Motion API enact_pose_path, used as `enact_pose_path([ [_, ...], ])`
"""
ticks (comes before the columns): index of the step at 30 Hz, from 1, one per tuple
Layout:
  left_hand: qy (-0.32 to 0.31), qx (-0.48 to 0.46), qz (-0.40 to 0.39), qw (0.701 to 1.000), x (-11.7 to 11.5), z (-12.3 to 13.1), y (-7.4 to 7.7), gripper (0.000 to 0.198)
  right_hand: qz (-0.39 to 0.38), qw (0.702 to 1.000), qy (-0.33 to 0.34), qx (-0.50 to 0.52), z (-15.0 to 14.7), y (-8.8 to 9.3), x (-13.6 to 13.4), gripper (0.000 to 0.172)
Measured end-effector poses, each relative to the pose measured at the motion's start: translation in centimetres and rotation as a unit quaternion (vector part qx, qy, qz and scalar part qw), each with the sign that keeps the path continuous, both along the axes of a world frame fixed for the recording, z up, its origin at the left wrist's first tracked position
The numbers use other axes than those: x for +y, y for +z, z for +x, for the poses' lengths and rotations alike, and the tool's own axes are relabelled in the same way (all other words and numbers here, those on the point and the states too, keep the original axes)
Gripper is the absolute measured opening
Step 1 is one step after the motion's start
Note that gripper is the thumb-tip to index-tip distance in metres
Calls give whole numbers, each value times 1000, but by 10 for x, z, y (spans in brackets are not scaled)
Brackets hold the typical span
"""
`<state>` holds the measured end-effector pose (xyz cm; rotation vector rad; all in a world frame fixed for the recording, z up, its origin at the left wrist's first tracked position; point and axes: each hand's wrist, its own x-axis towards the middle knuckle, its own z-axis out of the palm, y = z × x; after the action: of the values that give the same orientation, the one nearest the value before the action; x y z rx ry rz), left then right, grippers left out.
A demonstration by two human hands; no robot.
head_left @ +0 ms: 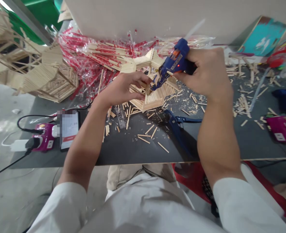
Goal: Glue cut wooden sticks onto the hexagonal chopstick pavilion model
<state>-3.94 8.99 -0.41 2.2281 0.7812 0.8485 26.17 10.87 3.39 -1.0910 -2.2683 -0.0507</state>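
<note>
My right hand [203, 71] is wrapped round a blue glue gun [175, 60], which has a small red light on its side and a clear glue stick rising from its back. The gun's nozzle points down and left at a structure of stacked wooden sticks [154, 98]. At the structure's left side is my left hand [130, 87], its thumb and fingers bent round its inner edge close to the nozzle. What lies between those fingertips is too small to make out.
Blue cutters [178, 129] and loose stick pieces lie on the dark table [130, 155]. A phone [70, 129] and purple power strip [44, 137] sit left, below larger stick structures [52, 81]. Red-and-clear wrapped sticks [77, 61] are behind. Another purple strip [281, 129] is right.
</note>
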Motion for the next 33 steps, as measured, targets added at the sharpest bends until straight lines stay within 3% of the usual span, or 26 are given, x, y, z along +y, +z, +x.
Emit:
enact_pose_path([
  [9, 2, 8, -6, 1000, -4, 2, 3, 49, -44, 999, 10, -19, 3, 6, -5, 24],
  [15, 9, 15, -5, 1000, -4, 1, 2, 47, -44, 999, -7, -18, 1, 8, -9, 20],
  [33, 14, 24, 10, 1000, -4, 1, 2, 46, -55, 997, -21, -54, -1, 16, -17, 32],
])
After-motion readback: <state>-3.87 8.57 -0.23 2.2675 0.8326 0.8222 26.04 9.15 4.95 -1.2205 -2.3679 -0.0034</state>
